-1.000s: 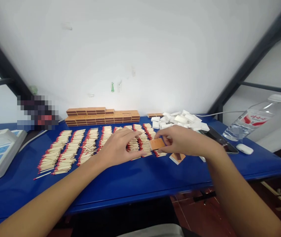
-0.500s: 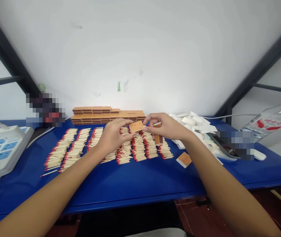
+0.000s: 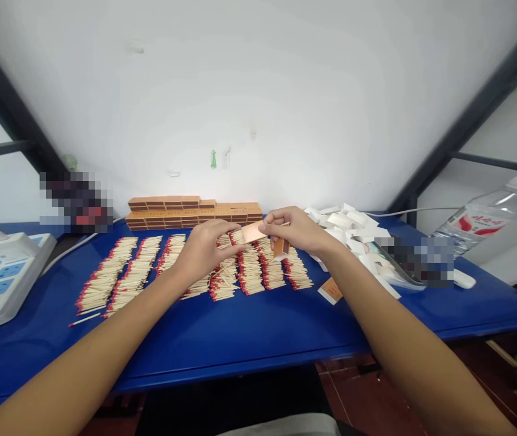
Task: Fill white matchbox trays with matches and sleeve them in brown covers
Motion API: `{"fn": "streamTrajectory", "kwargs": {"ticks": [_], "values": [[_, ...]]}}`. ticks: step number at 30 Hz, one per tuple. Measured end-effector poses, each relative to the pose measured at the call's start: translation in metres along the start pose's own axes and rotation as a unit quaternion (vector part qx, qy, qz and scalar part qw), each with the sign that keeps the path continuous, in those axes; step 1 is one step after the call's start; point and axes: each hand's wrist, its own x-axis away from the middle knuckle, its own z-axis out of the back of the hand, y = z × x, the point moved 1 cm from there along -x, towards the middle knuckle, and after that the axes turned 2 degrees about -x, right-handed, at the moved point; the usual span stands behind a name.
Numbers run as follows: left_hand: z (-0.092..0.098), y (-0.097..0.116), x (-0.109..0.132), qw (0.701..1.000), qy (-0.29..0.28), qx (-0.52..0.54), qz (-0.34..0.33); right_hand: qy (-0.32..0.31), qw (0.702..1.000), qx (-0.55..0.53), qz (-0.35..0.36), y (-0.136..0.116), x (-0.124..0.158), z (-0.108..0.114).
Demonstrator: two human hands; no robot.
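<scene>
Above the rows of matches, my left hand [image 3: 206,245] is closed, thumb and fingers pinching the left end of a matchbox [image 3: 253,232]. Red-tipped matches [image 3: 237,237] show at that end, in the partly uncovered tray. My right hand [image 3: 292,229] is closed too, its thumb and fingers on the right end of the same box. An orange and brown matchbox sleeve [image 3: 281,249] hangs under the right fingers and seems tucked in them. Loose matches [image 3: 250,272] lie in several rows beneath both hands. One orange box piece [image 3: 330,290] rests by my right forearm.
Finished-looking matchboxes [image 3: 172,218] stand stacked along the wall. White paper trays [image 3: 353,224] are heaped at the right, near a dark phone-like object [image 3: 399,260] and a plastic bottle [image 3: 471,224]. A power strip [image 3: 4,272] lies at the left of the blue table [image 3: 240,339].
The matchbox has turned, so its printed face no longer reads and matches now show at its left end. The hanging sleeve has tilted and shifted slightly left with my right hand. The view has shifted slightly.
</scene>
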Motion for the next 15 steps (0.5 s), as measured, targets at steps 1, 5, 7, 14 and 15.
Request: {"fn": "streamTrajectory", "kwargs": {"ticks": [1, 5, 7, 14, 15], "values": [[0.001, 0.0, 0.0, 1.0, -0.004, -0.007, 0.01, 0.0, 1.0, -0.011, -0.007, 0.001, -0.001, 0.004], [0.005, -0.002, -0.001, 0.999, 0.002, -0.019, 0.039, 0.061, 0.997, -0.034, -0.031, 0.004, -0.004, 0.031], [0.005, -0.002, -0.001, 0.999, 0.001, -0.014, 0.041, 0.126, 0.99, -0.048, -0.039, 0.008, -0.006, 0.048], [0.003, 0.004, -0.002, 0.999, -0.016, 0.027, 0.044, 0.138, 0.985, -0.071, -0.073, 0.013, -0.008, 0.061], [0.004, 0.005, -0.002, 0.998, -0.016, 0.032, 0.048, 0.109, 0.988, -0.068, -0.082, 0.012, -0.008, 0.058]]}}
